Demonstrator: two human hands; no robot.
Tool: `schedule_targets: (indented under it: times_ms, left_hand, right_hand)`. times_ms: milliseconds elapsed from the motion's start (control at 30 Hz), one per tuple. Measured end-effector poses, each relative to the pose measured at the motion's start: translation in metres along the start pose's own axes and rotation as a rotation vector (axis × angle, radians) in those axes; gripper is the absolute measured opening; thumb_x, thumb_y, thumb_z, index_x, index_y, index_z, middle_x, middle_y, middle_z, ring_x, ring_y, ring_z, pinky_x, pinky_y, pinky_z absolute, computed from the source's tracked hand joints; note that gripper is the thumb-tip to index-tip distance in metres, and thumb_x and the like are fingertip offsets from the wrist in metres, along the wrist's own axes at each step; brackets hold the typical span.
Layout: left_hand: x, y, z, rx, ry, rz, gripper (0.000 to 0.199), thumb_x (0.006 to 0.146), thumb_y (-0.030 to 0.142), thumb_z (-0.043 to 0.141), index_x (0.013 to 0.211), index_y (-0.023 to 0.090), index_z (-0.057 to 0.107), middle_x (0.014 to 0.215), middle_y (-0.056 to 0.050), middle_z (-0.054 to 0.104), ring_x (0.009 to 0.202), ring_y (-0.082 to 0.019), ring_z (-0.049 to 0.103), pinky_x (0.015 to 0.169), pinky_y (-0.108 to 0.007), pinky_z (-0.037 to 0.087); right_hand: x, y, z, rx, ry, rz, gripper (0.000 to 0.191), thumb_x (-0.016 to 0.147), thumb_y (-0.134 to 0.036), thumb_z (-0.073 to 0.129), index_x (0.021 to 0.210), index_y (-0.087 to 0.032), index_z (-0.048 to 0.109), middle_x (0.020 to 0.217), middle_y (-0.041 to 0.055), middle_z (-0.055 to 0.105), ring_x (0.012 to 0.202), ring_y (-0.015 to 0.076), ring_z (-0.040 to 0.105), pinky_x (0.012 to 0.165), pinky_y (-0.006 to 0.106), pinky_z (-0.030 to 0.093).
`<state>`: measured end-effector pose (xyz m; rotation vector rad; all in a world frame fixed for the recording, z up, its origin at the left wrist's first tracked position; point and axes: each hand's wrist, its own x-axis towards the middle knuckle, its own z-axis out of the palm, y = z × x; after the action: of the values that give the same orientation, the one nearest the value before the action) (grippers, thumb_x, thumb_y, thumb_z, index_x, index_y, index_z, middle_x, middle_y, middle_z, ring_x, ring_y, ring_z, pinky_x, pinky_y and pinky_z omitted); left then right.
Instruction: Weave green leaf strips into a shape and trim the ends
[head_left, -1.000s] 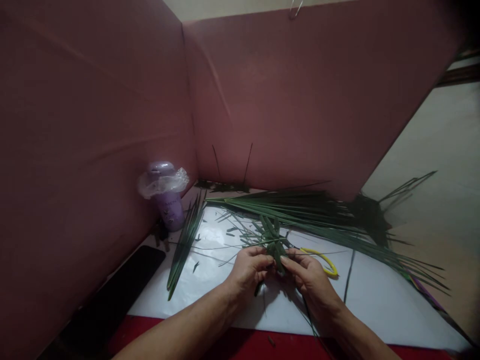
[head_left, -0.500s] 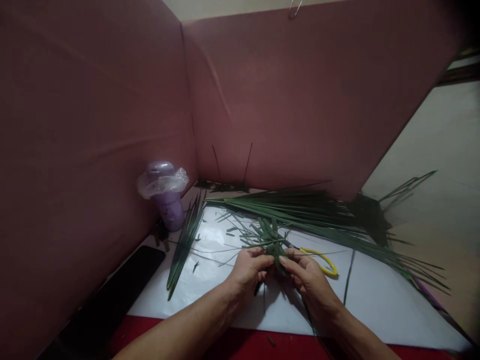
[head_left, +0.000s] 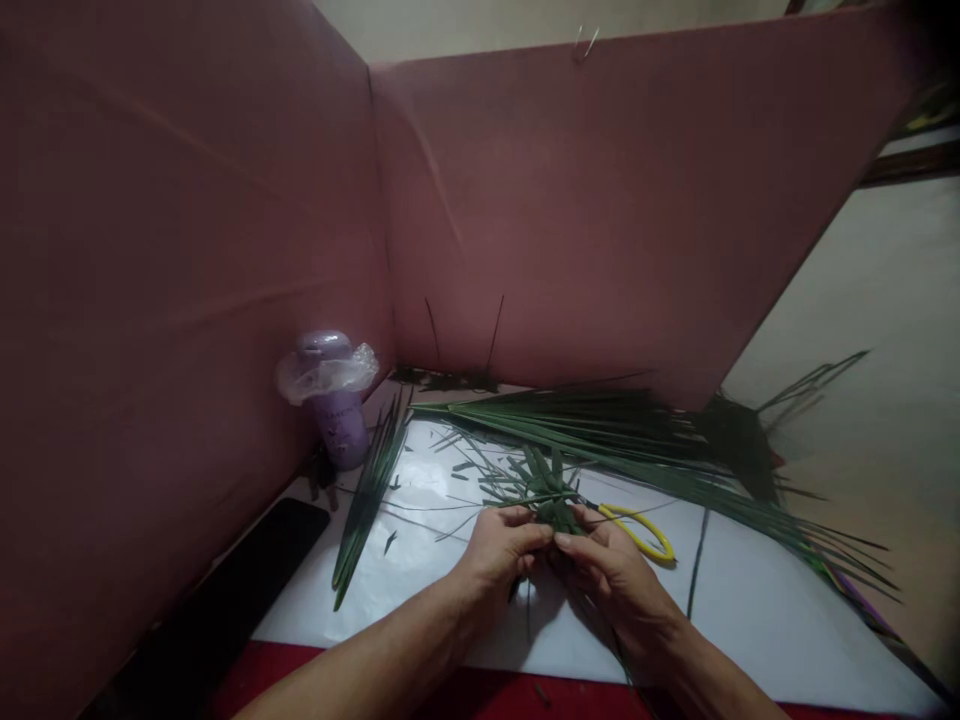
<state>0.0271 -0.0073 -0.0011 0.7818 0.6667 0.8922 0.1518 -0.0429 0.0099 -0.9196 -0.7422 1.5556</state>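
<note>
A folded green leaf piece [head_left: 556, 512] with several pointed tips is pinched between my two hands over the white sheet. My left hand [head_left: 504, 545] grips its left side, thumb on top. On the other side my right hand [head_left: 613, 562] closes on it, thumb and fingers near my left thumb. A thin strand trails below my right hand. Just beyond the piece lie cut leaf strips [head_left: 499, 482], partly overlapping it in view. Yellow-handled scissors [head_left: 651, 540] rest right of my right hand, their blades mostly hidden.
Long green leaves [head_left: 570, 415] stretch across the back of the white sheet [head_left: 757, 610]. A narrow leaf bundle [head_left: 371, 500] lies at the left, beside a purple cup [head_left: 341, 425] wrapped in clear plastic. A dark flat object [head_left: 289, 535] is at the left edge. Pink panels [head_left: 570, 220] stand behind.
The camera view has shifted slightly, so the scene sits a little lower. My fingertips have moved closer together, and the leaf piece between them is tilted differently.
</note>
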Motion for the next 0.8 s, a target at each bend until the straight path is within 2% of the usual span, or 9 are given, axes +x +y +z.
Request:
schedule_targets:
  times_ms: [133,267,533,667,800]
  left_hand:
    - [-0.0015,0.0011,0.0040,-0.018,0.021,0.002,0.019,0.056,0.015,0.071,0.072,0.007,0.066,0.059,-0.003,0.057,0.047,-0.008,0.050,0.044,-0.019,0.033]
    - [-0.0017,0.0024,0.0053,-0.034,0.019,0.003,0.018,0.055,0.014,0.071,0.071,0.007,0.065,0.059,-0.003,0.058,0.047,-0.008,0.051,0.044,-0.019,0.035]
    - [0.0006,-0.0019,0.0001,-0.003,0.020,0.001,0.014,0.056,0.016,0.070,0.067,0.009,0.063,0.054,0.000,0.054,0.042,-0.007,0.047,0.041,-0.018,0.031]
    - [-0.0010,-0.0013,0.0014,0.011,0.017,0.002,0.016,0.057,0.016,0.069,0.070,0.008,0.064,0.059,-0.002,0.057,0.046,-0.009,0.050,0.043,-0.020,0.034]
    - [-0.0015,0.0011,0.0033,0.000,0.017,-0.012,0.018,0.057,0.015,0.069,0.072,0.008,0.065,0.059,-0.003,0.058,0.046,-0.010,0.051,0.043,-0.020,0.035]
  right_hand:
    - [0.0004,-0.0001,-0.0019,0.030,-0.061,0.025,0.029,0.067,-0.012,0.068,0.094,-0.016,0.059,0.076,0.0029,0.066,0.062,0.0135,0.060,0.062,0.025,0.047]
    - [0.0005,-0.0009,-0.0010,0.014,-0.030,0.029,0.023,0.068,-0.010,0.066,0.089,-0.017,0.060,0.067,-0.0011,0.063,0.056,0.0103,0.057,0.058,0.022,0.046]
    - [-0.0001,0.0002,-0.0020,0.053,-0.053,0.037,0.025,0.069,-0.009,0.066,0.091,-0.018,0.058,0.074,0.0005,0.064,0.063,0.0127,0.060,0.062,0.025,0.048]
    - [0.0001,0.0024,-0.0058,0.071,-0.086,0.045,0.021,0.071,-0.009,0.063,0.089,-0.018,0.058,0.074,0.0010,0.064,0.064,0.0132,0.060,0.062,0.025,0.047]
    - [0.0007,0.0019,-0.0064,0.075,-0.065,0.051,0.022,0.069,-0.009,0.065,0.088,-0.018,0.059,0.076,0.0018,0.065,0.067,0.0136,0.060,0.063,0.025,0.046]
